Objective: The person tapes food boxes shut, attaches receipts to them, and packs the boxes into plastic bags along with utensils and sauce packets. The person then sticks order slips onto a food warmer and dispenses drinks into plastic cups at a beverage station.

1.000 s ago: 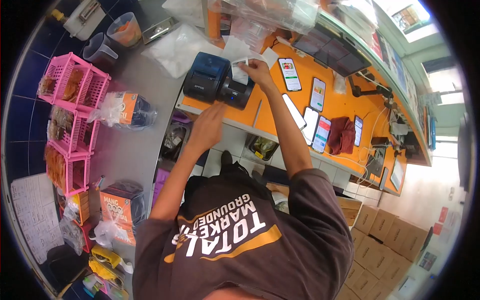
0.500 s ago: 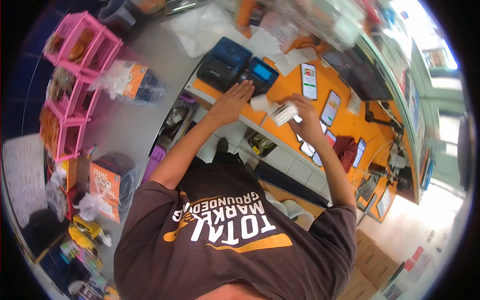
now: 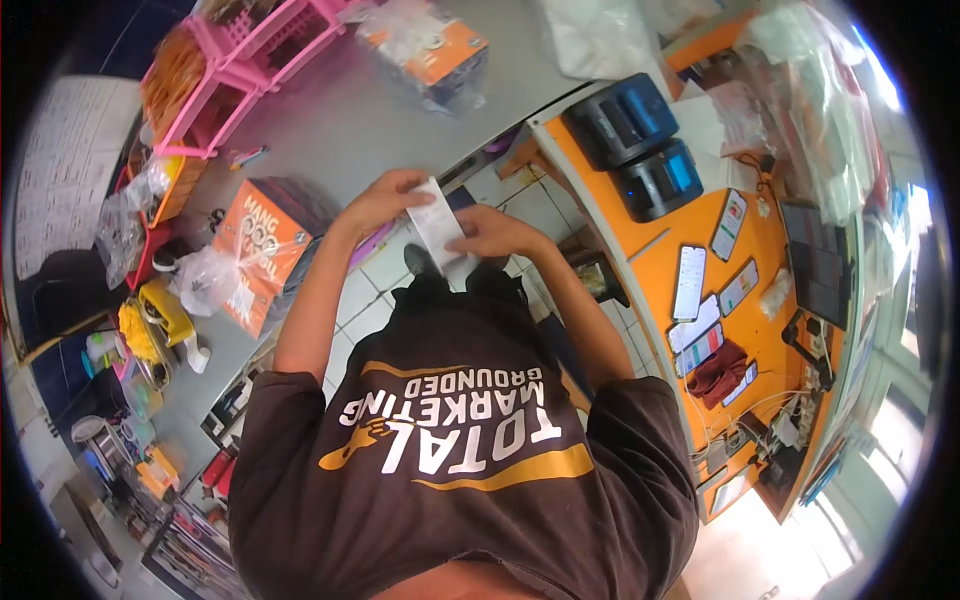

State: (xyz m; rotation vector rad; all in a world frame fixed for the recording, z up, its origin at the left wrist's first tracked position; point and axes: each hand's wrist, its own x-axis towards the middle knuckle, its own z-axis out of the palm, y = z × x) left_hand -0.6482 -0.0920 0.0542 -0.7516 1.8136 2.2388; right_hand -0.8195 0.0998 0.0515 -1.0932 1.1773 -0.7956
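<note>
A narrow white printed receipt is stretched between my two hands, in front of my body and over the gap between the counters. My left hand is closed on its upper left edge. Lower down on the opposite side, the fingers of my right hand pinch the paper. Small print on it is too fine to read. To the right, two dark printers, one larger and one smaller, stand on the orange desk, apart from my hands.
Several phones lie on the desk near a dark red cloth and a monitor. On the grey counter to the left are orange boxes in plastic bags and pink baskets. Tiled floor shows below.
My view has turned left. My left hand has come off the printer and taken hold of the receipt. My right hand has brought the receipt from above the desk to between the counters.
</note>
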